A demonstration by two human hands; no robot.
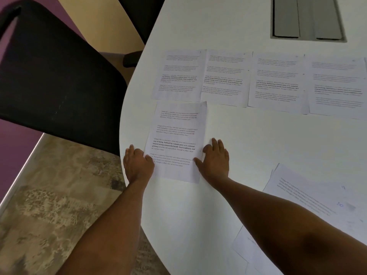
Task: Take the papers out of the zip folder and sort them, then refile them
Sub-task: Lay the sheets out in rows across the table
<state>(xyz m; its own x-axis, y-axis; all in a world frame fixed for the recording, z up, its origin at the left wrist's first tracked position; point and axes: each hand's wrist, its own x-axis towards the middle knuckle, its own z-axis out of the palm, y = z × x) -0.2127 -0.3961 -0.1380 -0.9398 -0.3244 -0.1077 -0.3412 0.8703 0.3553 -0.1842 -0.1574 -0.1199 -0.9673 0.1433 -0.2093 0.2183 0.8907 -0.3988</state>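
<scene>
- My left hand and right hand lie flat and open, fingers straight, one at each long edge of a printed sheet on the white table. Nothing is pinched or curled round.
- This sheet sits just below the leftmost page of a row of four printed pages, starting what looks like a second row.
- Step in hand, as I judge it: squaring this sheet under the row. To do it well, press lightly with both palms, nudge the top edge parallel to the page above, and keep the left edge away from the table's curved rim, which is close.
- More loose papers lie near my right forearm, presumably not yet sorted.
- The zip folder is not in view.
- Body text is too blurred to read; page numbers on the row cannot be made out, so I cannot confirm the order.
- The rightmost page and the loose papers are cut off by the frame.
</scene>
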